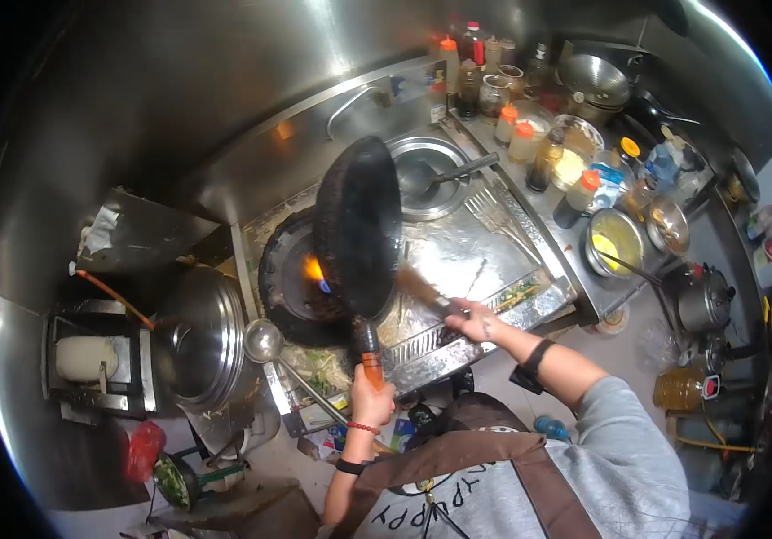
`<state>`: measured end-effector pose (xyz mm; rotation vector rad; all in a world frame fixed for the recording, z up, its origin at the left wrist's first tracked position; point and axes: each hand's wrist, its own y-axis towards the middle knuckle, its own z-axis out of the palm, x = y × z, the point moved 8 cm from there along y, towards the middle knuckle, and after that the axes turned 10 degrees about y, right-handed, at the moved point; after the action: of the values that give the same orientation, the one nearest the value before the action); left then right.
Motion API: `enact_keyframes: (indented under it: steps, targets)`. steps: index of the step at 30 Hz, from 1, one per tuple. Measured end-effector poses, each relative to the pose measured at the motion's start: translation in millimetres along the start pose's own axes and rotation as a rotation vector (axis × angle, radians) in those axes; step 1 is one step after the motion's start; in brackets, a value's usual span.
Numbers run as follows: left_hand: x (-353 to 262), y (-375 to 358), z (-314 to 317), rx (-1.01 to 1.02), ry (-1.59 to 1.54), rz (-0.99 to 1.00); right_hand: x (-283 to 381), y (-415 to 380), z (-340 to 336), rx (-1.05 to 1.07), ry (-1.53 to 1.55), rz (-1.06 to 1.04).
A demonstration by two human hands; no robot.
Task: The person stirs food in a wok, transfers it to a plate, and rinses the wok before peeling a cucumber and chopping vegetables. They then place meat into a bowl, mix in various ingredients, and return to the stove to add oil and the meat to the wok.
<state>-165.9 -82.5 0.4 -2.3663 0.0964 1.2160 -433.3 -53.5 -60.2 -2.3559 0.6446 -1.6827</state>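
Note:
My left hand (pixel 373 401) is closed round the orange-and-black handle of a dark wok (pixel 363 216). The wok is tipped up on its side over a burner (pixel 287 269), where an orange and blue flame (pixel 316 272) shows beside it. In my right hand (pixel 477 322) is a brush (pixel 422 289), its brown bristles blurred and pointing toward the wok's inner side. Beyond the wok, a ladle (pixel 422 175) rests in a round metal pot (pixel 438 212) set into the stove top.
A slotted spatula (pixel 502 225) lies on the steel stove top (pixel 440 251). Sauce bottles (pixel 581 193) and bowls (pixel 615 241) crowd the right counter. A long-handled ladle (pixel 264 341) lies across the stove's left front, beside a large lidded pot (pixel 197 337).

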Motion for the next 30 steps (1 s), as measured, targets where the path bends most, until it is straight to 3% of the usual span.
enact_keyframes:
  steps: [1, 3, 5, 9, 11, 13, 14, 15, 17, 18, 19, 20, 21, 22, 24, 25, 26, 27, 30]
  targets:
    - [0, -1, 0, -0.011, 0.07, -0.007, -3, -3, -21, -0.15, -0.157, -0.062]
    - [-1, -3, -1, -0.01, 0.081, -0.041, -25, -7, -52, -0.245, -0.207, 0.006]
    - [-3, -3, 0, -0.027, 0.094, 0.012, -21, -20, -75, -0.311, -0.223, 0.115]
    - [1, -5, -2, -0.036, 0.052, 0.017, -51, -14, -84, -0.351, -0.456, 0.041]
    - [5, -2, -6, -0.038, -0.033, 0.0, 1, -41, -75, -0.596, -0.687, -0.541]
    - [10, -2, -6, 0.007, -0.168, 0.004, 14, -51, -46, -0.456, -0.496, -0.699]
    - [17, 1, -6, 0.036, -0.198, -0.011, -7, -48, -21, -0.261, -0.387, -0.649]
    - [28, 5, -4, 0.074, -0.259, -0.042, -56, -32, 14, 0.023, -0.27, -0.193]
    - [41, 12, -4, 0.111, -0.463, -0.069, -39, -62, 95, 0.4, -0.144, -0.064]
    - [42, 17, -7, 0.141, -0.497, -0.031, -30, -73, 138, 0.549, -0.173, -0.132]
    - [41, 22, -7, 0.171, -0.53, 0.012, -20, -90, 175, 0.686, -0.13, 0.132]
    - [49, 30, 2, 0.196, -0.564, 0.023, -34, -92, 212, 0.747, -0.143, 0.054]
    - [62, 49, 15, 0.149, -0.577, 0.124, -86, -86, 258, 0.849, 0.257, 0.021]
    - [74, 66, 29, 0.103, -0.589, 0.227, -6, -113, 269, 0.902, 0.307, 0.18]
    - [54, 60, 1, 0.059, -0.29, 0.284, -189, -62, 295, 1.018, 0.104, -0.257]
    - [41, 59, -12, 0.048, -0.063, 0.298, -166, -60, 307, 1.134, 0.068, -0.279]
    - [33, 57, -23, 0.04, 0.13, 0.308, -148, -64, 303, 1.175, 0.192, 0.056]
    - [25, 53, -34, 0.028, 0.27, 0.319, -101, -75, 295, 1.142, 0.174, 0.226]
    - [8, 20, -94, -0.21, 0.275, 0.403, -20, -75, 274, 1.038, 0.128, 0.289]
